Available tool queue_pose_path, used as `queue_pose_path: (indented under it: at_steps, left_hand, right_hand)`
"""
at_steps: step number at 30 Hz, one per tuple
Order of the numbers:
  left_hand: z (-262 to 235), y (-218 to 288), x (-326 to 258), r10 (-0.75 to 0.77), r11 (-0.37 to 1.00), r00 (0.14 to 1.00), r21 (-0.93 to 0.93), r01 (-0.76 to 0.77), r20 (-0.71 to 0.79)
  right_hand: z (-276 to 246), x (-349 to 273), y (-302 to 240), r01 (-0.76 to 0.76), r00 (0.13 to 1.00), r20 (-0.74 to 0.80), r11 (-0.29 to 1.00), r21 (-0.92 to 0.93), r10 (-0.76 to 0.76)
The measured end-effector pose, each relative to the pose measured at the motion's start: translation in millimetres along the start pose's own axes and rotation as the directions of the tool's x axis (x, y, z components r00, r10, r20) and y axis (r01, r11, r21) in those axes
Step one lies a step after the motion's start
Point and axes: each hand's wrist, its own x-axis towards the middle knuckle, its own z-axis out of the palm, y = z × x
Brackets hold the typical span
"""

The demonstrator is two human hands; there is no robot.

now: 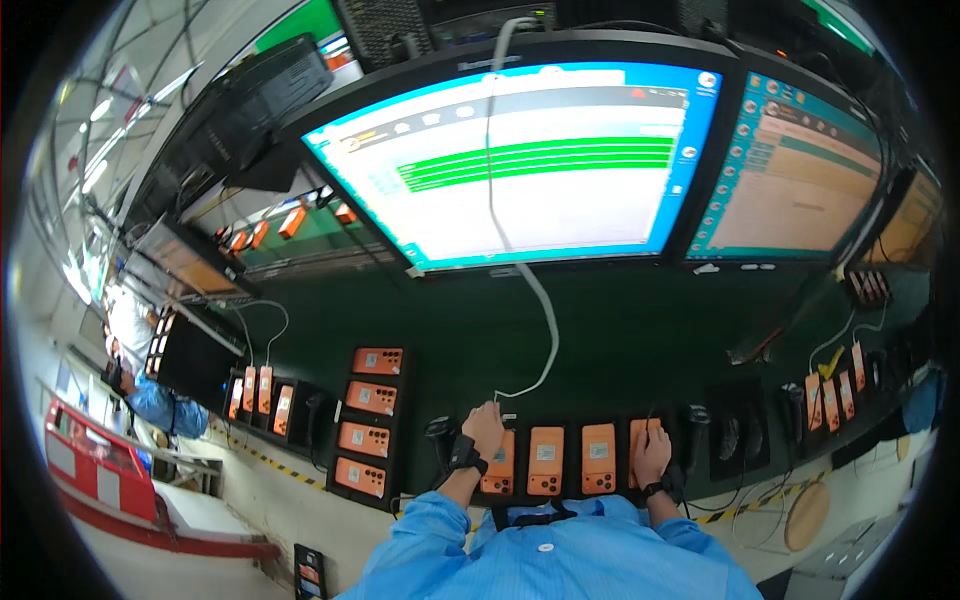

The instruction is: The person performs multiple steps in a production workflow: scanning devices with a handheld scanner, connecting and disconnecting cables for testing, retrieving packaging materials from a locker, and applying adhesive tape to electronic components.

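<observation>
Fingers of the left hand (pixel 483 430), in the head view, were drawn together, their tips pinching the end of a white cable (pixel 551 335) just above the lower row of phones. That cable hung down in front of a large monitor (pixel 520 210), curved over the dark green work surface (pixel 450 300) and bent back to the fingertips. Fingers of the right hand (pixel 652 455) were bent over the rightmost phone (pixel 636 432) of the row; whether they gripped it or merely rested on it, I could not tell.

The row held four orange phones side by side, backs up, in black holders: the leftmost phone (pixel 499 472) lay partly behind the left hand, and two middle phones (pixel 546 450) (pixel 598 447) lay uncovered between the hands. Both wrists wore black bands, and the sleeves (pixel 430 520) were light blue.

Left of the row, a black tray (pixel 340 440) bore four more orange phones, one above another. Farther left, several phones stood in a black rack, white cables running to two of them; at the far right, cables also ran to a group of orange phones (pixel 830 400). A second monitor (pixel 790 180) stood right of the large one.
</observation>
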Motion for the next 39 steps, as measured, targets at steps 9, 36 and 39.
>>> queue_pose_path:
  at_steps: [9,36,39]
  left_hand:
    - [-37.7,-31.0,-1.4,-0.238,0.969,0.941,-0.126,0.213,-0.242]
    - [-17.6,-57.9,-67.8,-0.645,0.685,0.748,-0.553,0.474,-0.157]
    - [-26.7,-61.9,-81.7,-0.605,0.635,0.795,-0.628,0.450,-0.043]
  right_hand:
    - [-36.7,12.1,9.8,-0.322,0.947,0.144,0.844,0.428,0.288]
    - [-41.9,-1.8,147.5,-0.760,0.650,0.523,0.479,0.439,0.551]
    - [-43.9,-3.5,150.7,-0.783,0.621,0.553,0.456,0.422,0.555]
